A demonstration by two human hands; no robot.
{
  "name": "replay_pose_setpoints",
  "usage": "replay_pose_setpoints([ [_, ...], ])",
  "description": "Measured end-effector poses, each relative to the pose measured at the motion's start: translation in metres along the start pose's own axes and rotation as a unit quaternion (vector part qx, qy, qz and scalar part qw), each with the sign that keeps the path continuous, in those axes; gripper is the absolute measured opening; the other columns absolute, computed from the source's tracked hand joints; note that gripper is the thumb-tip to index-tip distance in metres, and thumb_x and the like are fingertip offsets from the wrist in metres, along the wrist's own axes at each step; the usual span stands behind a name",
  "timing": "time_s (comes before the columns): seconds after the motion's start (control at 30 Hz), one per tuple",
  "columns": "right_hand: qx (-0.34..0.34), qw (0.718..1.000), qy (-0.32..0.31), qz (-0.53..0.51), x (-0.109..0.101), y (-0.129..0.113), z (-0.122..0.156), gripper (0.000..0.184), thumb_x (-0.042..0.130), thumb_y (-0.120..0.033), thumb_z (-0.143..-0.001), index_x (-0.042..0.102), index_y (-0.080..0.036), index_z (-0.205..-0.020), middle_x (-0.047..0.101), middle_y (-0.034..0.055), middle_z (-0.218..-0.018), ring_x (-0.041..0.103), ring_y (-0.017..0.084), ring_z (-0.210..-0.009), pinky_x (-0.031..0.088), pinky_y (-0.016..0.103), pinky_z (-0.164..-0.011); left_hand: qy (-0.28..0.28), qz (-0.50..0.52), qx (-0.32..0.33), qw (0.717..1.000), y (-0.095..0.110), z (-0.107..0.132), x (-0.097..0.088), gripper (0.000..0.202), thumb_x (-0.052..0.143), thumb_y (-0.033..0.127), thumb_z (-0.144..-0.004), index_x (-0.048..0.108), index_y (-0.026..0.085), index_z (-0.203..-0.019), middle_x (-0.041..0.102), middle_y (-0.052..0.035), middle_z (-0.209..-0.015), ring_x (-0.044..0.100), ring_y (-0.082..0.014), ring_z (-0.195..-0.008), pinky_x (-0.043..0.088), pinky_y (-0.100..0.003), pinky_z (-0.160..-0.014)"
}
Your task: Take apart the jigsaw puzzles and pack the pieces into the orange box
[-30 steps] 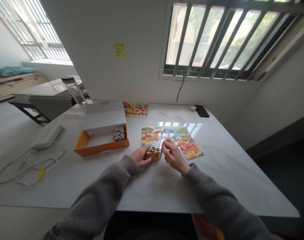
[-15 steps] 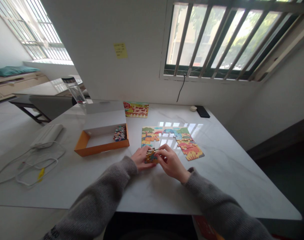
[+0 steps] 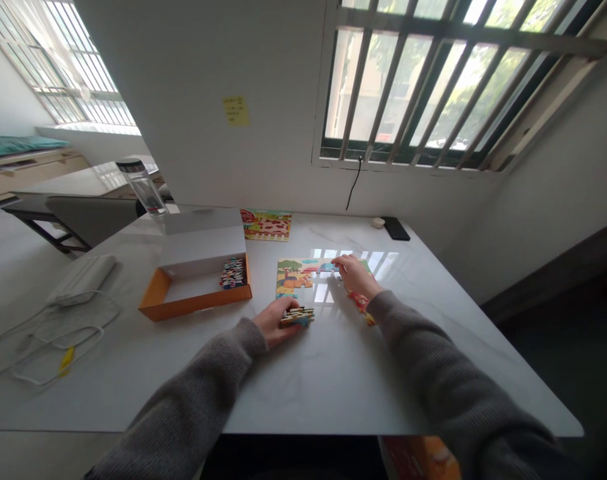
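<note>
Head-camera view of two bare hands working over a white marble table [image 3: 308, 387]. The left hand [image 3: 274, 323] is clenched in a grasp on a small stack of jigsaw pieces [image 3: 297, 317], with the fingers wrapped around the stack's near side, and hand and stack lie at the front of the work area. The right hand [image 3: 356, 275], in a grey knit sleeve [image 3: 433, 353], reaches across a partly assembled, brightly coloured jigsaw puzzle [image 3: 293, 279] with its fingers extended and their tips at the puzzle's upper edge, near a blue section (whether a piece is pinched there cannot be told). That forearm hides much of the puzzle's right part, and only a few red and yellow pieces [image 3: 362, 304] show beside it. To the left stands an open orange box [image 3: 198, 301] with a white lid [image 3: 203, 223] raised behind it and a heap of loose pieces [image 3: 233, 273] against its right wall. A colourful picture card [image 3: 266, 225] lies beyond the box, near the table's far edge, and a black phone [image 3: 396, 228] lies toward the far right corner
</note>
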State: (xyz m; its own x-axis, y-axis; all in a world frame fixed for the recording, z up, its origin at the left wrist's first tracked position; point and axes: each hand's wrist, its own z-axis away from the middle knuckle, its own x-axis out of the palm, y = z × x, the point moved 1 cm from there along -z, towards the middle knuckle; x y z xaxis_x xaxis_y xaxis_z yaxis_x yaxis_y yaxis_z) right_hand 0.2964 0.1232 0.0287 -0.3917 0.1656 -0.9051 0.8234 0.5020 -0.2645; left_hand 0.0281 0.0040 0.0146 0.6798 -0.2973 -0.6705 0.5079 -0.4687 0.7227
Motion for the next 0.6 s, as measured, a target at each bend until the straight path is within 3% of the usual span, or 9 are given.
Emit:
replay_pose_setpoints([
  [0.1,-0.003,0.998,-0.021,0.055,0.016,0.004,-0.023,0.040,0.040,0.000,-0.086,0.064,-0.013,-0.115,0.065,0.0116,-0.110,0.050,0.023,-0.104,0.040,0.032,-0.093,0.015,-0.015,0.003,1.000,-0.001,0.000,-0.001,0.026,0.063,0.027,-0.079,0.052,0.019,-0.101,0.062,-0.0046,-0.096,0.059,-0.0201,-0.086,0.049,-0.035,-0.083],
  [0.23,0.000,0.996,-0.028,0.084,0.032,0.002,-0.037,0.038,0.041,-0.008,-0.092,0.057,-0.013,-0.126,0.060,0.0155,-0.117,0.046,0.026,-0.108,0.037,0.036,-0.095,0.054,-0.056,0.006,0.997,-0.005,0.000,-0.005,0.029,0.067,0.024,-0.073,0.054,0.020,-0.098,0.061,-0.0075,-0.104,0.058,-0.0259,-0.102,0.045,-0.043,-0.095],
  [0.4,-0.010,0.992,-0.048,0.117,0.040,0.002,-0.041,0.032,0.040,-0.014,-0.095,0.058,-0.013,-0.121,0.055,0.0183,-0.116,0.043,0.030,-0.108,0.035,0.039,-0.092,0.068,-0.019,0.017,0.997,-0.014,-0.002,-0.007,0.031,0.066,0.019,-0.071,0.052,0.019,-0.100,0.059,-0.0099,-0.111,0.056,-0.0266,-0.110,0.044,-0.044,-0.100],
  [0.6,-0.011,0.991,-0.053,0.123,0.040,0.002,-0.043,0.027,0.037,-0.013,-0.096,0.057,-0.011,-0.114,0.051,0.0185,-0.112,0.042,0.028,-0.104,0.034,0.038,-0.091,0.062,-0.009,-0.012,0.998,-0.017,-0.002,-0.004,0.036,0.067,0.021,-0.072,0.054,0.019,-0.106,0.059,-0.0087,-0.111,0.058,-0.0240,-0.104,0.047,-0.041,-0.096],
])
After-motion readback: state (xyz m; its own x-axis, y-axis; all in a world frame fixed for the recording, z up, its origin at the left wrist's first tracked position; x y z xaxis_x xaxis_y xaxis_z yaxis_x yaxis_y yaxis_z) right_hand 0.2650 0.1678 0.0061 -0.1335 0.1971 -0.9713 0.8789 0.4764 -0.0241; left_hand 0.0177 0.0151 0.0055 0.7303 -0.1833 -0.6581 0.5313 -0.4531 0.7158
